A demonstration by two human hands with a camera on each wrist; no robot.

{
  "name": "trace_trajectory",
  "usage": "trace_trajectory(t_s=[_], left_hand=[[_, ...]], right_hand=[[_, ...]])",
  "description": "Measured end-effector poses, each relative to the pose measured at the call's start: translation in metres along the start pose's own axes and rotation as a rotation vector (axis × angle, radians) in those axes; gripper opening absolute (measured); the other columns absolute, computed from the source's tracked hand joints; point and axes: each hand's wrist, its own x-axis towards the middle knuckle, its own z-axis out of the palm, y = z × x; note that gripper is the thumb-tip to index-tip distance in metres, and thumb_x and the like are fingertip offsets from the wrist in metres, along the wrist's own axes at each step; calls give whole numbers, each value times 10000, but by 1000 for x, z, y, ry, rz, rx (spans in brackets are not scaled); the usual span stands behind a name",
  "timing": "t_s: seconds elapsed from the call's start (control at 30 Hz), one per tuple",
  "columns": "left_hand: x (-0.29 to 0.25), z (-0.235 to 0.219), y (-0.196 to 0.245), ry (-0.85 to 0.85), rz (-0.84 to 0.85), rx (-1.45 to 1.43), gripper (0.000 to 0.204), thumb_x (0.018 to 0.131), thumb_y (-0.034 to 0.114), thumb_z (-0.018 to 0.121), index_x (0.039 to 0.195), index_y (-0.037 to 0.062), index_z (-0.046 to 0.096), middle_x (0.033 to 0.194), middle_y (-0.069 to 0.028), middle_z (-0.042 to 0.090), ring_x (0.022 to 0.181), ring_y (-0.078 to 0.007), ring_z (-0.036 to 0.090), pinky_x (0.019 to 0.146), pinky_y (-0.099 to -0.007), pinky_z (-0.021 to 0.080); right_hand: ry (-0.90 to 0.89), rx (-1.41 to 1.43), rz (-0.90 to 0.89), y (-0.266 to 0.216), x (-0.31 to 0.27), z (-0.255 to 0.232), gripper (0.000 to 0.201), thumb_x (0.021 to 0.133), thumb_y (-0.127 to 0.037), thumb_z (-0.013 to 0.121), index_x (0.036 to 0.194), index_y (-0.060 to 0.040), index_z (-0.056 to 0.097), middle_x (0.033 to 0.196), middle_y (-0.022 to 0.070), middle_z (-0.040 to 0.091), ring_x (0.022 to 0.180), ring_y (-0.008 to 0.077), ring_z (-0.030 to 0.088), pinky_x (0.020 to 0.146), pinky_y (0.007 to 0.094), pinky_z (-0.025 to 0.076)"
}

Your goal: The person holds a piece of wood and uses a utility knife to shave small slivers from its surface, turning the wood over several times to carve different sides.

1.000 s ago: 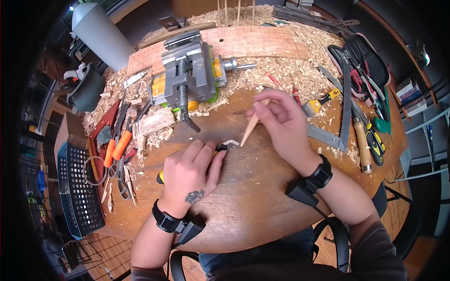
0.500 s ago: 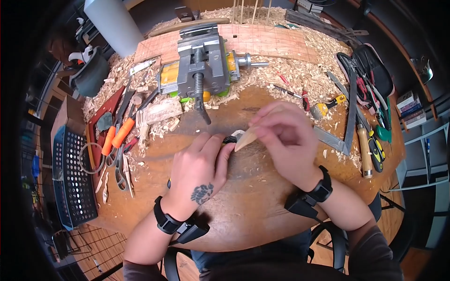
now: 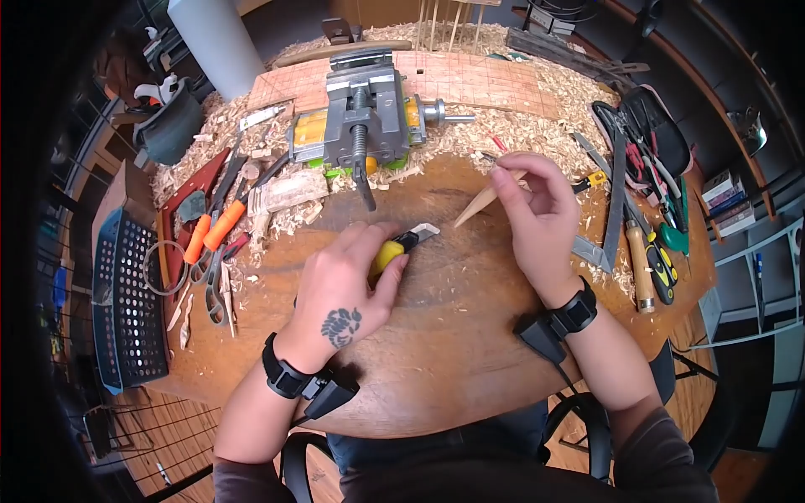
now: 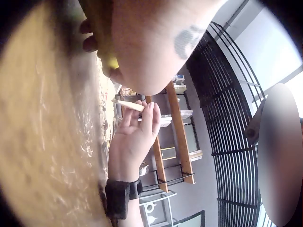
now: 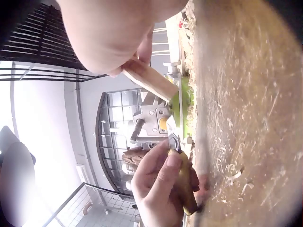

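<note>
The person's left hand (image 3: 340, 272) is gripping a knife (image 3: 405, 242) by its yellow handle just above the wooden table (image 3: 453, 352), the blade (image 3: 427, 230) poking out rightward past the grip. Just beside it, a small gap between, the tip of a pale stick (image 3: 475, 205) is slanting down leftward from the right hand (image 3: 541, 214), which is pinching its upper end.

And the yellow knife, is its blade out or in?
Out: the metal blade shows bare, projecting from the yellow knife in the head view.
</note>
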Motion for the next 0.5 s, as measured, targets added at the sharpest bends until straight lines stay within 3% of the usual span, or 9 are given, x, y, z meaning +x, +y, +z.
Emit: trace_trajectory(t_s=[0.2,0.37,0.5], left_hand=[[0,-11,-1,-9,98,15,285,877,16,733,1152,-1,659,1110,-214,695,1022,-405,682,867,-408,557],[1,-16,-2,60,125,95,282,912,50,728,1171,9,628,1064,-223,696,977,-427,686,822,-428,560],[0,-15,-5,83,105,76,297,950,90,705,1224,40,603,978,-236,699,904,-444,694,749,-474,558]], right_hand=[[13,20,114,-4,0,-1,238,982,-26,723,1209,5,657,1187,62,649,1035,105,654,820,228,572],[51,109,173,-11,4,1,509,988,17,686,1441,-14,456,1151,120,673,1049,170,690,846,271,590],[6,94,224,-5,4,-2,505,968,37,703,1419,-6,479,1138,126,686,1071,192,694,877,286,597]])
